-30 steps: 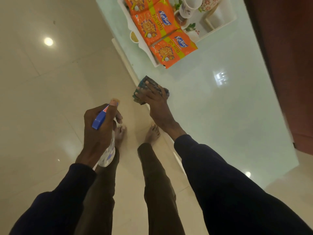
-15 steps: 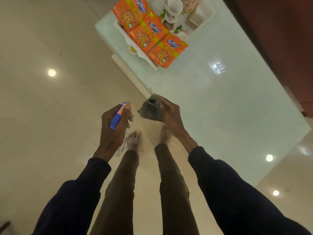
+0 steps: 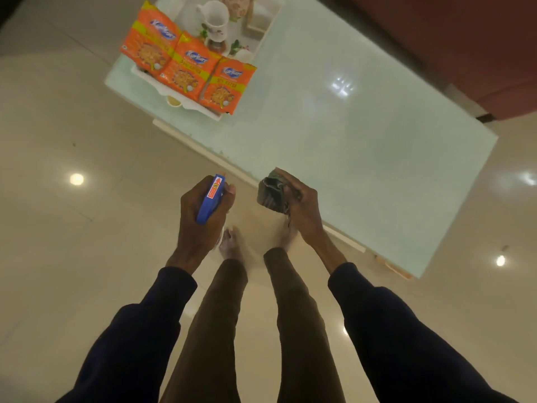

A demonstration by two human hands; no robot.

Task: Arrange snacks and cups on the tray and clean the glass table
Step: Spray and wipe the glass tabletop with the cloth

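Head view: left hand (image 3: 200,221) grips spray bottle (image 3: 210,199), right hand (image 3: 303,210) clutches cloth (image 3: 270,194); advise misting table (image 3: 348,146) lightly, wiping in overlapping strokes.

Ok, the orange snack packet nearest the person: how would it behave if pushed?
Probably light and puffy: the snack packet looks air-filled. Its glossy film likely slides easily, and since it seems to overhang the tray rim, a push could slide it off. It touches the neighbouring packet, which may shift too.

The table (image 3: 348,135) lies ahead of the right hand (image 3: 303,212); on it, well beyond the left hand (image 3: 200,225), the tray (image 3: 189,105) carries packets (image 3: 186,74) (cup (image 3: 215,21) behind).
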